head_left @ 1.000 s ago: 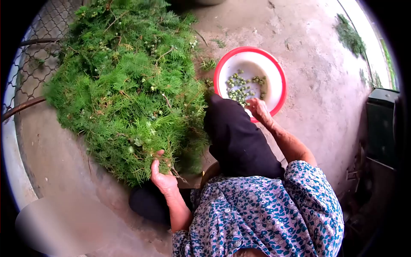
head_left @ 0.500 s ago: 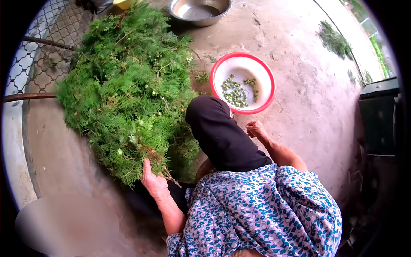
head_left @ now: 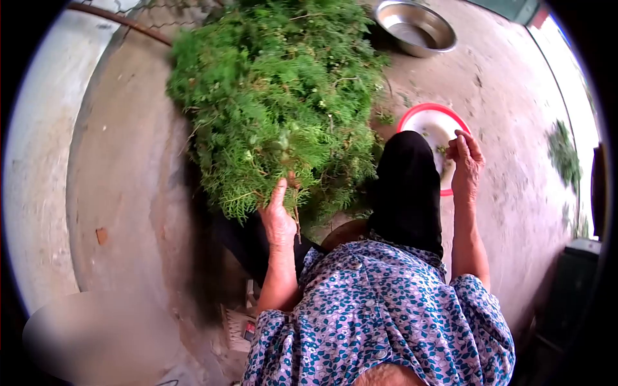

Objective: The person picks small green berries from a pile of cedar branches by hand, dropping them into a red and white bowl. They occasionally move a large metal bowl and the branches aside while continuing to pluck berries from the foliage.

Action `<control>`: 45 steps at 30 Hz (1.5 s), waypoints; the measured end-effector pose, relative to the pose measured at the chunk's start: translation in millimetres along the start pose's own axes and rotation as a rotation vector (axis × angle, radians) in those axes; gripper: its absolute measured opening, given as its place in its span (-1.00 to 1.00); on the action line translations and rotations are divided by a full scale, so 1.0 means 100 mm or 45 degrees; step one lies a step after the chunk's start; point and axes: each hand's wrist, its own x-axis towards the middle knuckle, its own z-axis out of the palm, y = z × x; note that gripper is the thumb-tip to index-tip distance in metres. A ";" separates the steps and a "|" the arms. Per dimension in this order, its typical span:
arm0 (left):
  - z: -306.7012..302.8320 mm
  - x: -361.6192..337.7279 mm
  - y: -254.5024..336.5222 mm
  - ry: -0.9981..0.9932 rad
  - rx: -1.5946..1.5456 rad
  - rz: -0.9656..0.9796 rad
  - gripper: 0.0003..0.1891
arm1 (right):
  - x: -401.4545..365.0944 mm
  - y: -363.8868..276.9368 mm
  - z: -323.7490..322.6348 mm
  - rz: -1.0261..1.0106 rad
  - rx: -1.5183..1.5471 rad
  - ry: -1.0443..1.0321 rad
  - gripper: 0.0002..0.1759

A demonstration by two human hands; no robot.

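My left hand (head_left: 277, 220) is closed around a leafy evergreen branch (head_left: 283, 154), its bare woody end hanging down beside the palm. That branch lies against the front of a big heap of cut evergreen branches (head_left: 277, 77) with small pale green cones among the leaves. My right hand (head_left: 467, 164) is raised over the right side of a white basin (head_left: 432, 110) with a red rim, its fingers curled together; whatever they may hold is hidden. Several small green cones (head_left: 441, 149) show inside the basin, which my dark-trousered knee (head_left: 407, 174) partly covers.
Behind the red-rimmed basin stands a metal bowl (head_left: 417, 29). A green sprig (head_left: 564, 154) lies on the concrete floor at the far right. A dark box (head_left: 573, 289) is at the right edge, and a brown bar (head_left: 122, 22) at the upper left.
My right hand has risen from beside my knee to over the basin's right side. My left hand still grips the branch. The view has turned, shifting the heap and basin rightward.
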 end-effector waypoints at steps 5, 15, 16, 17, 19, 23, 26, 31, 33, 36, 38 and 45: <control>-0.31 -0.03 -0.24 -0.060 0.711 0.463 -0.70 | -0.55 -0.47 0.95 -0.045 0.080 -0.572 -0.86; -0.38 -0.31 -0.33 -0.243 1.752 0.899 -0.49 | -0.88 -0.34 1.61 -0.529 -0.435 -1.120 -0.69; -0.39 -0.32 -0.36 -0.304 1.682 0.855 -0.51 | -0.93 -0.28 1.59 -0.302 -0.421 -1.093 -0.58; -0.40 -0.28 -0.36 -0.331 1.868 1.142 -0.60 | -0.97 -0.22 1.57 -0.079 -0.410 -1.059 -0.47; -0.19 -0.34 -0.22 -0.368 1.153 0.543 -0.62 | -0.99 -0.11 1.53 -0.024 -0.311 -1.052 -0.39; -0.07 -0.36 -0.22 -0.362 0.325 -0.013 -0.56 | -1.09 0.08 1.55 0.211 -0.024 -0.995 -0.17; -0.03 -0.37 -0.24 -0.282 0.472 0.009 -0.58 | -1.07 0.00 1.58 0.473 0.113 -0.864 -0.14; 0.03 -0.28 -0.30 0.060 -0.193 -0.267 -0.60 | -1.05 0.13 1.55 0.633 0.342 -0.772 -0.21; 0.07 -0.28 -0.34 0.076 -0.231 -0.274 -0.60 | -1.00 0.11 1.48 0.761 0.447 -0.740 -0.25; 0.03 -0.25 -0.40 0.061 -0.489 -0.434 -0.60 | -1.00 0.18 1.42 0.875 0.536 -0.712 -0.30; 0.05 -0.27 -0.37 -0.011 -0.409 -0.495 -0.59 | -0.98 0.23 1.41 0.989 0.718 -0.764 -0.29; 0.05 -0.20 -0.35 0.069 -0.571 -0.649 -0.62 | -0.97 0.14 1.33 1.002 0.772 -0.952 -0.19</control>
